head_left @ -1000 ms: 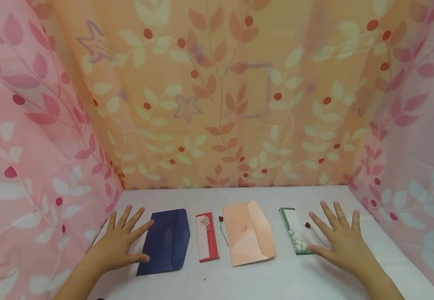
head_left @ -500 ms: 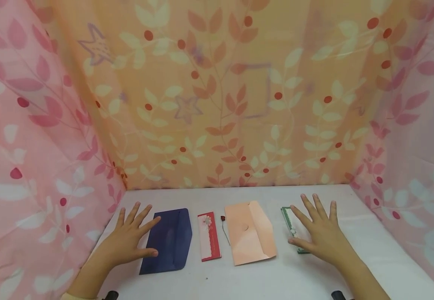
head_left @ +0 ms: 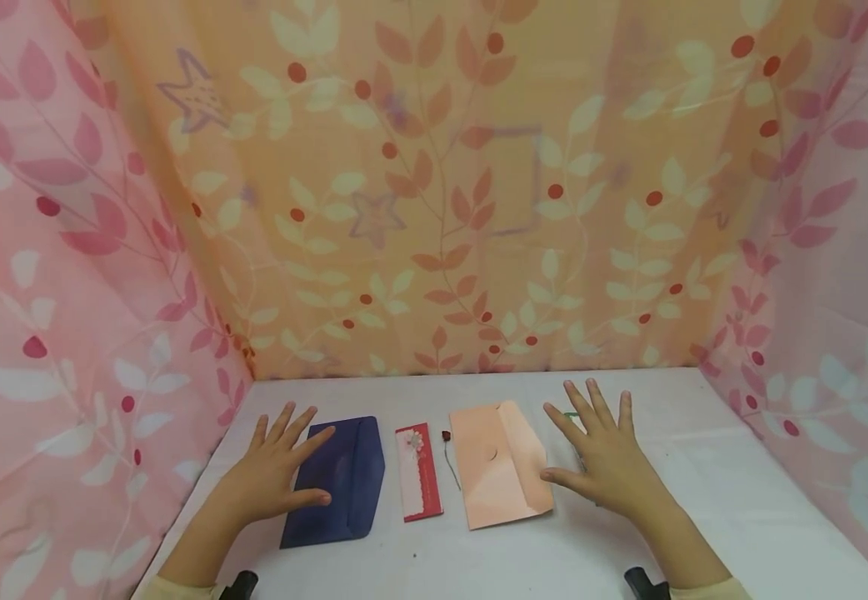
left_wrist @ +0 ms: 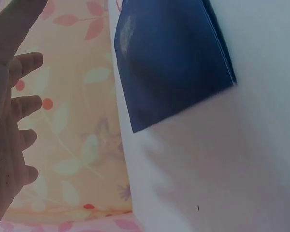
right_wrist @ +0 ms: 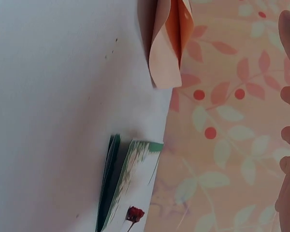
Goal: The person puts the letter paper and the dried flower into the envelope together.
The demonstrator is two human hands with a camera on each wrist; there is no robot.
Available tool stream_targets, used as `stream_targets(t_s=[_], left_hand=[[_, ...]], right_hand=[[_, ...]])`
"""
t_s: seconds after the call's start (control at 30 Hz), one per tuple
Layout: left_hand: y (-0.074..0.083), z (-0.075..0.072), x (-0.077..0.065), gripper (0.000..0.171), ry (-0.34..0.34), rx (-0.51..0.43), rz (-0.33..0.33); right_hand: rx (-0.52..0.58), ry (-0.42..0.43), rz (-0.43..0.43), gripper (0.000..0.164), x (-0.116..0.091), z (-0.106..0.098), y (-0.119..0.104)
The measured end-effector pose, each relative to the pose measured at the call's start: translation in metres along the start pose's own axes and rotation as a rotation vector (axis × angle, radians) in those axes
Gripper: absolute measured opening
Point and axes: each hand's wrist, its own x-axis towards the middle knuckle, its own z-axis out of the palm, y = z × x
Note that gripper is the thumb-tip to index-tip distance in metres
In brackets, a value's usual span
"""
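My left hand hovers with spread fingers over the left part of a navy envelope, whose flap faces right. In the left wrist view, a gap shows between that hand and the envelope. My right hand, fingers also spread, hides most of a green-and-white floral card; its thumb reaches the right edge of a peach envelope in the head view. Between the envelopes lie a red-and-white card and a small dried red flower on a thin stem. Another red flower shows beside the green card.
All the paper items lie in a row on a white-covered table. A yellow-orange leaf-print curtain stands behind, with pink leaf-print curtains at both sides. Dark wrist devices show at the lower edge.
Both hands have moved inward: the left a little rightward over the navy envelope, the right leftward across the green card toward the peach envelope. The items on the table stay in place.
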Motion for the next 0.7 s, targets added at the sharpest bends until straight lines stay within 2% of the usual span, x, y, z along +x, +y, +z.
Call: stream_targets(t_s=[0.13, 0.4, 0.57, 0.7], left_hand=[[0.003, 0.002, 0.006, 0.098, -0.009, -0.015, 0.009], [0.006, 0.012, 0.011, 0.097, -0.020, -0.041, 0.004], [0.006, 0.019, 0.014, 0.096, 0.015, -0.060, 0.031], [0.008, 0.023, 0.017, 0.094, 0.004, -0.082, 0.037]], right_hand=[[0.006, 0.018, -0.002, 0.095, 0.004, 0.002, -0.006], [0.015, 0.040, 0.054, 0.093, 0.014, 0.011, -0.024], [0.050, 0.050, 0.044, 0.091, 0.021, 0.017, -0.038], [0.066, 0.060, 0.031, 0.089, 0.026, 0.024, -0.050]])
